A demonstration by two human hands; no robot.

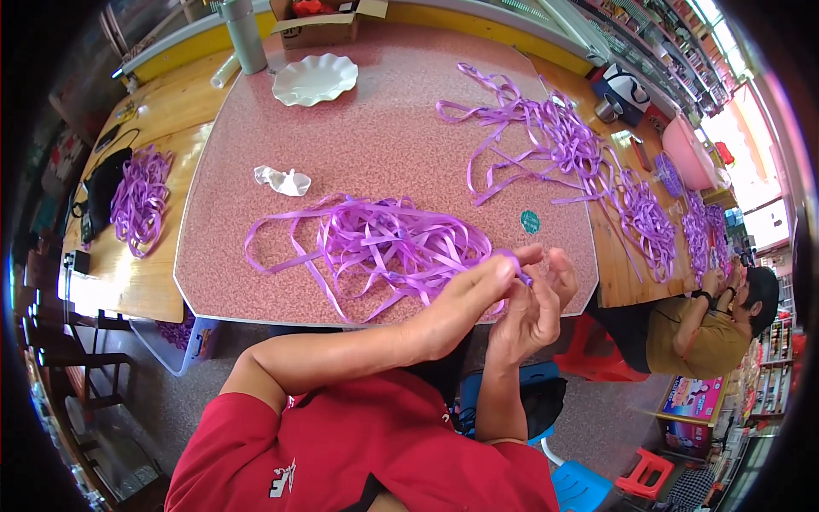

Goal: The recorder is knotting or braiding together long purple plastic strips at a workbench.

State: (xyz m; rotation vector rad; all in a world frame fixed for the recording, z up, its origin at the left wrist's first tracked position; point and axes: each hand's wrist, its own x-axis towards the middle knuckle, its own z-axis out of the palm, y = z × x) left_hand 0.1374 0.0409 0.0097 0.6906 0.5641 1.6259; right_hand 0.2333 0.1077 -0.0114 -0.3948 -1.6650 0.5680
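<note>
- Along the bottom edge of the frame, it's a red shirt up front, two bare forearms reaching out of it.
- Just right of lower centre, here's the action: the left hand has thumb and fingers pinched on a purple strap.
- Right up against it comes the right hand, fingers curled, clasping that same strap near its dark end.
- Middle of the frame, and what a tangle! A loose heap of purple straps sprawls over the speckled pink tabletop, its right edge just beside the hands; whether the held strap runs into it, I cannot tell.
- Right of centre, a round green sticker lies flat; over on the left, a crumpled white tissue sits beyond the heap.
- Far left, a purple bundle rests on a wooden tabletop.
- Right side, a seated person in an olive-brown shirt, hands up near more straps.
- Upper right, a second tangle trails toward the pink edge.
- Upper left, a scalloped white plate, then a grey-green bottle and an open cardboard box right at the top.
</note>
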